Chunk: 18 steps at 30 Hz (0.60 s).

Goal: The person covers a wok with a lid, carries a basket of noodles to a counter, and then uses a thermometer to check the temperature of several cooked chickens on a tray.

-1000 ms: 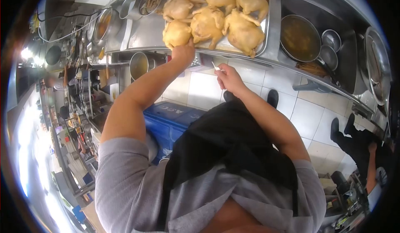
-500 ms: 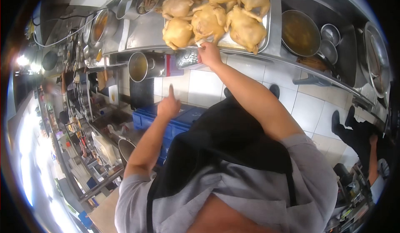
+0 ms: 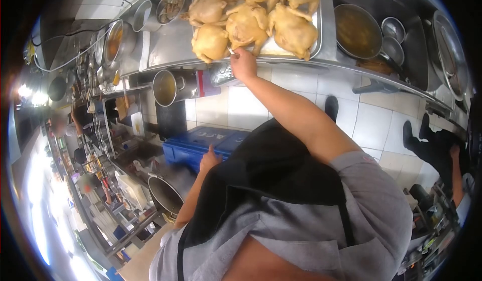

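Note:
Several whole plucked chickens with yellow skin lie on a metal tray [image 3: 317, 40] on the counter at the top of the head view. My right hand [image 3: 244, 64] is closed at the tray's front edge, just below the middle front chicken [image 3: 247, 26] and to the right of the left front chicken [image 3: 209, 42]. A small whitish bit shows at its fingertips; whether it is the tray rim or something else, I cannot make out. My left hand [image 3: 210, 160] hangs low beside my apron, index finger stretched out and the others partly curled, holding nothing.
A sink [image 3: 351, 66] on the right holds a large pan [image 3: 357, 31] and small metal bowls. Below the counter stand a pot [image 3: 165, 87] and a perforated metal piece [image 3: 221, 74]. A blue bin [image 3: 188, 143] sits by my left side. Another person [image 3: 442, 155] stands at right.
My left hand has dropped lower and closer to my body. The right hand remains at the tray's front edge. The view has shifted slightly.

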### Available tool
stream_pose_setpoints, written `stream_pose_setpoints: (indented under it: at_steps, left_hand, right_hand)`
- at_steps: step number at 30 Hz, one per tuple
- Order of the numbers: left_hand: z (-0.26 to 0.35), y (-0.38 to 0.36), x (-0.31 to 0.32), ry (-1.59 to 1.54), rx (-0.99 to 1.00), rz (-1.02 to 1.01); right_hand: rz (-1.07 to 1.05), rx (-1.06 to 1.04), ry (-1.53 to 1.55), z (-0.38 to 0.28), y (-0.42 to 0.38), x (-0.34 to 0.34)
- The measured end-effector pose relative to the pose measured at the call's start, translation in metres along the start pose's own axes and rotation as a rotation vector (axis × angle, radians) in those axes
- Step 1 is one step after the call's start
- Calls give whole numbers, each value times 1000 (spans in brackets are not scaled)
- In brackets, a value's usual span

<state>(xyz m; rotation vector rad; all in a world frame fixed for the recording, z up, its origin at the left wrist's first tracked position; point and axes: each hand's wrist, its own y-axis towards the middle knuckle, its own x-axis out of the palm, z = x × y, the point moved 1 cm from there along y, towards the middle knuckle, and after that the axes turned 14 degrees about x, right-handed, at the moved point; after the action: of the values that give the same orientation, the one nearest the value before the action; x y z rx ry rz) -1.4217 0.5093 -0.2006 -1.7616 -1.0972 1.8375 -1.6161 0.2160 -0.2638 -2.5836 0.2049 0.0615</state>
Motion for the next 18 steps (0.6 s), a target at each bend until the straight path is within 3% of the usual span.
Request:
stream_pose_setpoints:
  at_steps: [3, 6, 9, 18]
  left_hand:
    - [-4, 1, -1, -8, 33, 68]
    - [-25, 12, 10, -29, 7, -5]
    - [-5, -18, -22, -57, 13, -13]
    - [-27, 6, -50, 17, 127, 26]
  right_hand:
    - [34, 39, 14, -3, -3, 0]
    - [131, -12, -54, -12, -10, -2]
    - [147, -5, -12, -13, -13, 2]
    - [261, 53, 59, -13, -12, 18]
